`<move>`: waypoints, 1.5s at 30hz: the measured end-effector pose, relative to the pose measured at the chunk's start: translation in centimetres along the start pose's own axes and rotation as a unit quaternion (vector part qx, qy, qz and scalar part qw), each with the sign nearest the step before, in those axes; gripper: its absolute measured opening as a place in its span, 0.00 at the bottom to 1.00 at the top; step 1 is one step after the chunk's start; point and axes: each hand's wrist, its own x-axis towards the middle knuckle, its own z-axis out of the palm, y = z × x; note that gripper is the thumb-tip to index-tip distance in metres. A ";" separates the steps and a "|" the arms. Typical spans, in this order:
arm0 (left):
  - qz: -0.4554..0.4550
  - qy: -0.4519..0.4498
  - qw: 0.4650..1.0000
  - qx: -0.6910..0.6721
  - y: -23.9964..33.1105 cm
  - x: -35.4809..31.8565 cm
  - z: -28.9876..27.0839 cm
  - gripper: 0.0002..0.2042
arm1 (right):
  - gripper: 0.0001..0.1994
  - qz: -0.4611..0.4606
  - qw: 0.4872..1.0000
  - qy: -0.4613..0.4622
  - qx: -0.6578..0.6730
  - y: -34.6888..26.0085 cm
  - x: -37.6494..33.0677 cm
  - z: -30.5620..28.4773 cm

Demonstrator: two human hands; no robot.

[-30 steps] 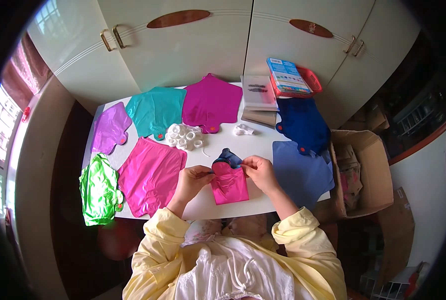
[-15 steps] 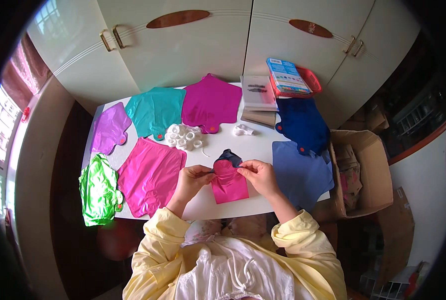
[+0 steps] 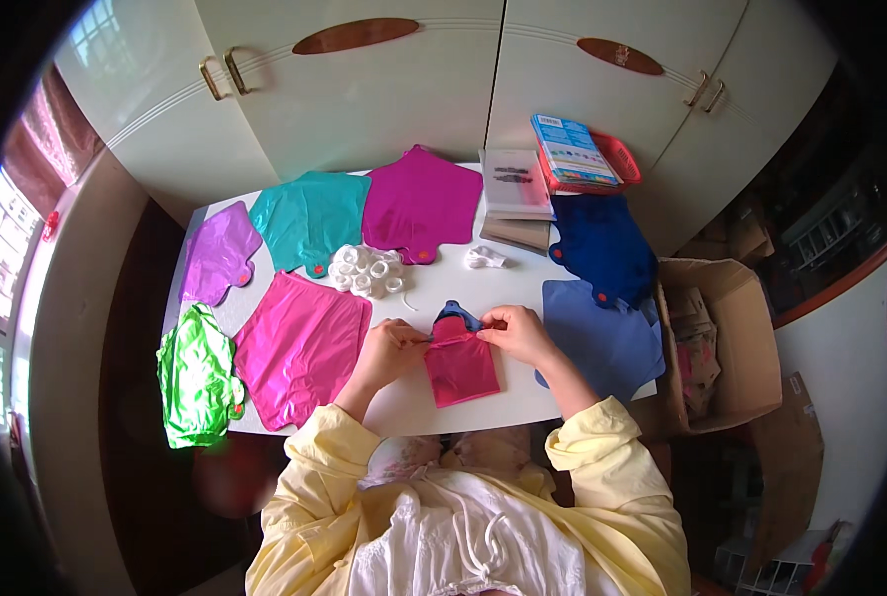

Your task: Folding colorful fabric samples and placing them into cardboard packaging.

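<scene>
Pinching the top edge of the small pink pouch point(image 3: 460, 363) from both sides, the left hand point(image 3: 392, 350) and right hand point(image 3: 519, 333) hold it flat on the white surface point(image 3: 434, 288), near the person.

A white rectangular table point(image 3: 523, 288) carries a small folded magenta fabric piece point(image 3: 460, 366), pinched at its top edge between both hands. Left of that grip lies a large pink shiny fabric piece point(image 3: 299, 346), a green one point(image 3: 197, 372) beyond it. Right of the grip lies a light blue piece point(image 3: 602, 338). Beyond the grip sit a pile of white plastic rings point(image 3: 367, 270), teal point(image 3: 309, 219) and purple point(image 3: 422, 204) pieces.
</scene>
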 end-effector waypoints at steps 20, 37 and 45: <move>0.361 -0.063 0.856 0.364 2.7 -1.7 -0.1 0.03 | 0.02 -0.305 0.908 0.102 -0.270 0.9 0.2 1.0; 0.313 -0.039 0.857 0.406 2.6 -4.1 0.5 0.10 | 0.13 -0.330 0.822 0.163 -0.434 1.1 -4.2 4.9; 0.280 -0.014 0.880 0.383 2.8 -4.7 0.4 0.13 | 0.13 -0.310 0.863 0.133 -0.375 1.4 -4.2 4.5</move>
